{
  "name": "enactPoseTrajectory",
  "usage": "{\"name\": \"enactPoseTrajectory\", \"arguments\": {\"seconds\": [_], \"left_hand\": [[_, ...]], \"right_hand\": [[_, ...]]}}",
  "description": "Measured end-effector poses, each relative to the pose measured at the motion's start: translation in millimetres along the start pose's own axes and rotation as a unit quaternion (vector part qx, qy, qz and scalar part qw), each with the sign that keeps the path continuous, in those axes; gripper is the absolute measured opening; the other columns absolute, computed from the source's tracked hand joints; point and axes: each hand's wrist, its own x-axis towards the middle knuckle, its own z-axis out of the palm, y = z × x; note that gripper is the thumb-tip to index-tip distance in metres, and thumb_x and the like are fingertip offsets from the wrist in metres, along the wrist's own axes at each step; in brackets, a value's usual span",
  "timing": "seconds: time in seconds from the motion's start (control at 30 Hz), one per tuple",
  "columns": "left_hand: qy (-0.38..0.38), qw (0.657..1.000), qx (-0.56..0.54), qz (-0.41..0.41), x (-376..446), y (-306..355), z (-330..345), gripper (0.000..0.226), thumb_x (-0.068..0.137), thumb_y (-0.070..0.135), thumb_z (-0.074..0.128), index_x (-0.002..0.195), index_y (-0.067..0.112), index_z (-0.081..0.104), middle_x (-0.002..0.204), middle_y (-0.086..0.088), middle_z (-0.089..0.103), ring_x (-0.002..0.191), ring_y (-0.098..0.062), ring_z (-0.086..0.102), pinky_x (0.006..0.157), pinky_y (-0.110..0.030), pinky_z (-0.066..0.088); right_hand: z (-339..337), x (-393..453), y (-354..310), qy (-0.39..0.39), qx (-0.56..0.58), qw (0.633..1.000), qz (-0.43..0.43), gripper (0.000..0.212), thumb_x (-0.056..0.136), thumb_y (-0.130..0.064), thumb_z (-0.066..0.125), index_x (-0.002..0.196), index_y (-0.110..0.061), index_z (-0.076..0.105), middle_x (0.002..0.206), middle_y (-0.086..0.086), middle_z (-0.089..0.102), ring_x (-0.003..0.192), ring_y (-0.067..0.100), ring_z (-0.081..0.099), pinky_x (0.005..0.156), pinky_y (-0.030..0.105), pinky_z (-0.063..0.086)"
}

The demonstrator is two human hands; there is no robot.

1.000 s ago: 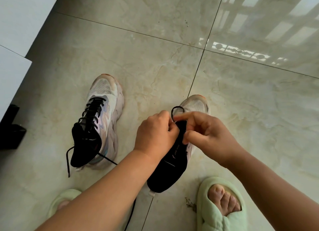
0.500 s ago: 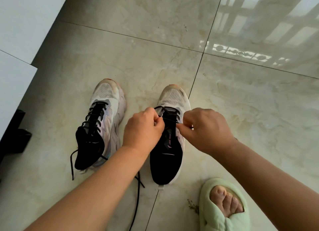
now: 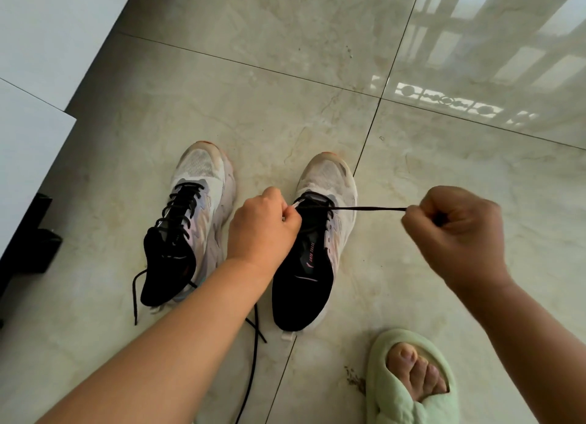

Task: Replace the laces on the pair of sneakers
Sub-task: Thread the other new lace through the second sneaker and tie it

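Two white and pastel sneakers with black linings stand on the tiled floor, toes pointing away. The left sneaker (image 3: 193,220) is laced with a black lace whose ends trail on the floor. The right sneaker (image 3: 320,233) has only its lowest eyelets laced. My left hand (image 3: 261,230) rests on that sneaker's left side, fingers curled at an eyelet. My right hand (image 3: 456,230) is out to the right, gripping the black lace (image 3: 371,208), which is stretched taut from the sneaker. Another stretch of black lace (image 3: 252,366) runs under my left forearm.
My right foot in a pale green slipper (image 3: 409,382) is at the bottom right, close behind the right sneaker. A white cabinet (image 3: 28,74) and a dark object (image 3: 28,249) stand at the left edge. Glossy tiles extend ahead.
The right sneaker has been set down flat on the floor. My right hand has pulled away to the right, drawing the lace out taut. My left hand has stayed at the eyelets.
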Motion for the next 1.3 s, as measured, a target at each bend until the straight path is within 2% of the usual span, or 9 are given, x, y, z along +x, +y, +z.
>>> {"name": "enactPoseTrajectory", "arguments": {"seconds": [0.2,0.27,0.33,0.43,0.67,0.9,1.03,1.2,1.3], "left_hand": [[-0.016,1.000,0.022,-0.009,2,-5,1,0.013,0.087,0.026,0.052,0.081,0.014,0.052,0.067,0.002,0.054,0.062,-0.023,0.049,0.055,-0.028,0.034],[-0.039,0.999,0.017,-0.028,3,-6,-1,0.016,0.087,0.034,0.054,0.090,0.019,0.054,0.072,0.003,0.056,0.068,-0.023,0.054,0.058,-0.029,0.039],[-0.047,0.998,0.007,-0.033,4,-6,-3,0.018,0.086,0.036,0.058,0.093,0.020,0.057,0.075,0.002,0.059,0.071,-0.023,0.057,0.061,-0.030,0.045],[-0.039,0.999,0.001,-0.036,6,-4,-3,0.013,0.087,0.025,0.056,0.081,0.014,0.058,0.070,0.001,0.059,0.067,-0.024,0.057,0.058,-0.031,0.045],[-0.028,0.999,0.002,-0.037,7,-3,0,0.017,0.090,0.018,0.052,0.074,0.012,0.050,0.067,0.001,0.051,0.064,-0.023,0.050,0.057,-0.030,0.036],[0.002,0.999,0.045,-0.008,2,-5,0,0.013,0.089,0.022,0.056,0.079,0.015,0.054,0.076,0.002,0.057,0.066,-0.022,0.050,0.058,-0.028,0.032],[0.003,0.997,-0.021,0.075,0,-3,-6,0.029,0.086,0.019,0.062,0.115,0.017,0.059,0.114,-0.002,0.056,0.097,-0.023,0.055,0.079,-0.033,0.044],[-0.125,0.956,-0.093,0.248,-6,19,-14,0.070,0.084,0.006,0.050,0.143,0.031,0.023,0.143,0.004,0.042,0.137,-0.011,0.026,0.113,-0.035,0.009],[-0.111,0.958,-0.111,0.240,-7,24,-12,0.062,0.082,0.010,0.059,0.139,0.025,0.039,0.136,0.004,0.048,0.131,-0.012,0.034,0.113,-0.038,0.013]], "right_hand": [[10,-2,0,-0.091,0.114,0.989,0.037,0.029,0.070,0.012,0.059,0.050,0.005,0.039,0.070,0.008,0.056,0.064,0.013,0.053,0.054,0.024,0.035],[16,-2,-4,-0.159,0.222,0.960,0.066,0.031,0.075,0.013,0.057,0.051,0.004,0.038,0.091,0.005,0.068,0.086,0.005,0.063,0.060,0.017,0.041],[20,-2,-7,-0.217,0.298,0.923,0.107,0.036,0.080,0.009,0.055,0.051,-0.004,0.040,0.087,0.005,0.072,0.080,0.008,0.066,0.060,0.014,0.043],[27,-4,-10,-0.202,0.237,0.941,0.131,0.037,0.086,-0.003,0.054,0.054,-0.013,0.039,0.048,-0.010,0.048,0.047,0.005,0.041,0.048,0.018,0.034],[25,-8,-16,-0.083,0.194,0.969,0.130,0.039,0.086,-0.004,0.053,0.053,-0.011,0.032,0.044,-0.011,0.032,0.042,0.005,0.029,0.040,0.012,0.024],[15,-9,-10,-0.099,0.188,0.965,0.152,0.033,0.087,-0.013,0.058,0.060,-0.001,0.042,0.055,-0.001,0.047,0.040,0.009,0.040,0.041,0.022,0.034],[10,1,-13,-0.186,0.133,0.968,0.101,0.013,0.087,-0.023,0.062,0.074,-0.020,0.061,0.112,-0.014,0.053,0.056,0.006,0.064,0.057,0.017,0.047],[18,7,-23,-0.201,-0.013,0.979,-0.004,0.006,0.086,-0.028,0.063,0.090,-0.027,0.068,0.106,-0.013,0.046,0.060,0.009,0.062,0.061,0.014,0.039],[18,13,-25,-0.196,-0.024,0.980,-0.018,0.009,0.087,-0.024,0.063,0.093,-0.023,0.069,0.105,-0.008,0.045,0.065,0.012,0.061,0.062,0.015,0.039]]}}
